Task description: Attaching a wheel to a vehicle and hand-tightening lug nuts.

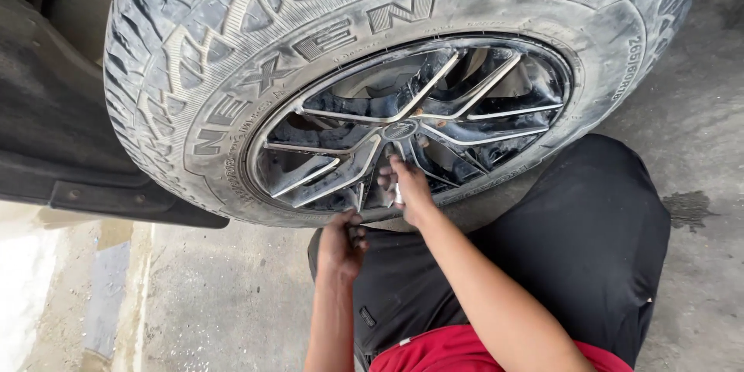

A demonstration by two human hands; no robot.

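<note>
here, a big dusty tyre (194, 46) with chunky tread fills the upper part of the view, mounted on a vehicle whose dark wheel arch and mud flap (70, 147) show at the left. inside the tyre sits a black alloy wheel (418, 120) with thin silver-edged spokes fanning out from a small centre cap (399, 130). below it lies grey concrete floor (232, 294), with a dark damp stain (688, 208) at the right and a pale strip along the left edge. the person crouches close to the wheel, black trousers (573, 248) bent at the knee just under the tyre, a bit of red shirt (457, 353) at the bottom edge. both bare forearms reach up from the lower middle. the right hand (408, 186) is up against the lower spokes, just below the centre cap, its fingers curled around a small shiny metal piece (398, 194) that shows between them; what kind of piece it is cannot be told. the left hand (342, 242) sits lower, at the bottom rim of the wheel where tyre meets trousers, fingers bent inward in a loose fist; whether it grips anything cannot be told, since the fingertips are turned away and in shadow. the two hands are near each other but not touching.
</note>
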